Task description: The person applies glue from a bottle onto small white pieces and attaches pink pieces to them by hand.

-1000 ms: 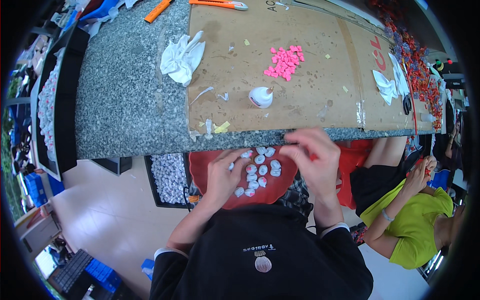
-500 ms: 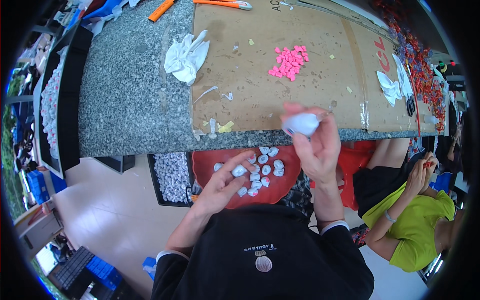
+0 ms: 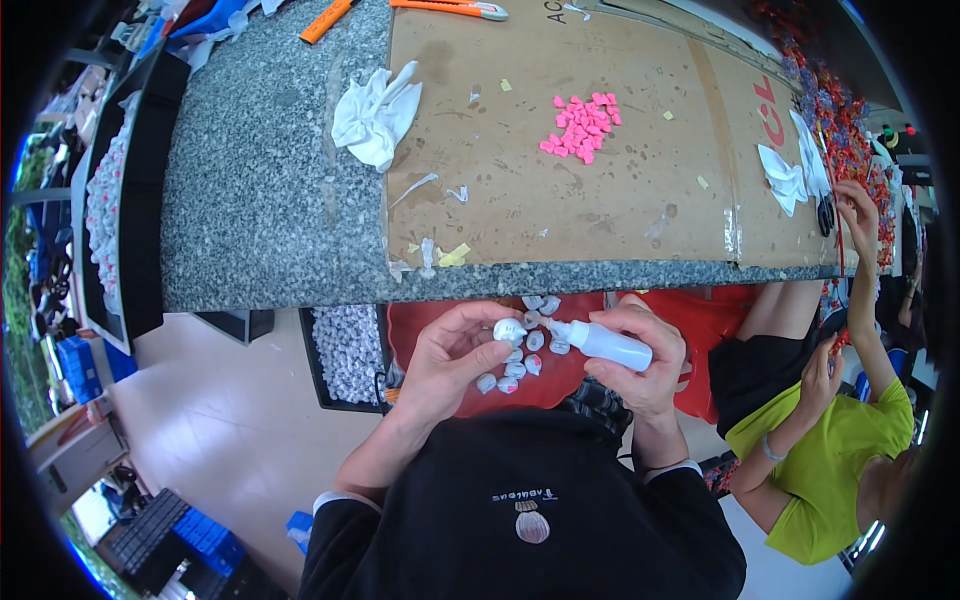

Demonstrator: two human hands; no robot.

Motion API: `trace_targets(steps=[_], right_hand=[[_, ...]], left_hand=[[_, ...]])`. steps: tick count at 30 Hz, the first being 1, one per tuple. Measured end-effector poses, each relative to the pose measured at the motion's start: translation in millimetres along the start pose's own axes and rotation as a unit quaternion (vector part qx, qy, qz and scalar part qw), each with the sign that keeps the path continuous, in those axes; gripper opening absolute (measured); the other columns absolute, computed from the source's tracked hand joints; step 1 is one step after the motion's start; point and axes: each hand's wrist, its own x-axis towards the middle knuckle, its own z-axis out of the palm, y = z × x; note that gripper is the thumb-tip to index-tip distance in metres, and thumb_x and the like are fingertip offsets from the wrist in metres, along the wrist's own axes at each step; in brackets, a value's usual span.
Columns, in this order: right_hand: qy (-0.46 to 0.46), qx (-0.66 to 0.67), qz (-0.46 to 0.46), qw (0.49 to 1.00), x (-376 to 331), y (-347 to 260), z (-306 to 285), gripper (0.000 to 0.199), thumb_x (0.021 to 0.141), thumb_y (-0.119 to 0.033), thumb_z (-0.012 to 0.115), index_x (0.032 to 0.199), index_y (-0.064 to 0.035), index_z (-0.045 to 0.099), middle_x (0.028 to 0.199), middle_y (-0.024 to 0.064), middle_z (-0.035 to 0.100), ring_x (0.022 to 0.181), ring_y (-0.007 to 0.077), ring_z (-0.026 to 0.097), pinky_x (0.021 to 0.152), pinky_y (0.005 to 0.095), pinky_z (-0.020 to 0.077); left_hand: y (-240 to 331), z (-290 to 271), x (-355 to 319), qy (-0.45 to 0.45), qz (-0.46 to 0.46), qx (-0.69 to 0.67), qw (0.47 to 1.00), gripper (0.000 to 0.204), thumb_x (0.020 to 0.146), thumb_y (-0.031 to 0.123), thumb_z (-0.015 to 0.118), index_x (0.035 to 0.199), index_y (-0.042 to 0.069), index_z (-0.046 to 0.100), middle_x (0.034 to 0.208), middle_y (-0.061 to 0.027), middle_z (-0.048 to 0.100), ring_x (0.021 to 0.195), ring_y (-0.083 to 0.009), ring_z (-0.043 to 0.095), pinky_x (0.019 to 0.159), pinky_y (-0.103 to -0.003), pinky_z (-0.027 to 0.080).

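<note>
Between the thumb and fingers of my left hand (image 3: 447, 362) is a small white round piece (image 3: 508, 329), like a little ball with grey marks. My right hand (image 3: 655, 372) is wrapped round a white squeeze bottle (image 3: 617, 348), tilted so that its narrow nozzle points left toward the piece. Bottle tip and piece look close, but apart. Below both hands a red tray (image 3: 562, 392) sits at my lap, with several similar white pieces (image 3: 534, 341) lying in it. A few of those show pink spots.
Beyond the hands runs a granite worktop (image 3: 270, 200) with a cardboard sheet (image 3: 640, 190), bearing pink pieces (image 3: 583, 128). A white cloth (image 3: 372, 120) and orange utility knife (image 3: 455, 8) lie there. Left of the tray is a black crate (image 3: 316, 385). A person in a yellow-green top (image 3: 830, 470) works at right.
My right hand has come down from the worktop edge, turning the bottle's nozzle to the left. My left hand has lifted the white piece slightly to the right. The co-worker's arm now reaches up to the worktop.
</note>
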Motion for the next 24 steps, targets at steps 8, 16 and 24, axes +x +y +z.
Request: trace_targets(steps=[8,16,24], right_hand=[[0.010,-0.058,-0.098,0.993,3,-4,1,0.039,0.058,-0.007,0.079,0.093,0.0012,0.066,0.069,0.0077,0.063,0.059,0.0161,0.054,0.054,0.0262,0.0392],[-0.003,-0.081,-0.096,0.992,1,-5,7,0.038,0.057,-0.005,0.079,0.092,0.0018,0.066,0.066,0.0086,0.063,0.056,0.0157,0.054,0.052,0.0257,0.0392],[-0.013,-0.092,-0.085,0.992,1,-5,7,0.037,0.058,-0.005,0.079,0.092,0.0017,0.066,0.066,0.0086,0.063,0.055,0.0159,0.054,0.052,0.0257,0.0397]], left_hand=[[11,13,3,0.018,-0.009,-0.138,0.990,0.024,0.082,-0.002,0.059,0.105,0.003,0.053,0.109,-0.0103,0.058,0.099,-0.0172,0.057,0.089,-0.030,0.044],[-1,6,3,0.021,0.047,-0.088,0.995,0.025,0.080,-0.008,0.059,0.101,0.003,0.053,0.110,-0.0105,0.057,0.098,-0.0156,0.057,0.083,-0.027,0.047],[0,8,2,0.037,0.045,-0.066,0.996,0.027,0.077,-0.007,0.063,0.099,0.005,0.053,0.109,-0.0113,0.058,0.095,-0.0142,0.057,0.083,-0.027,0.046]])
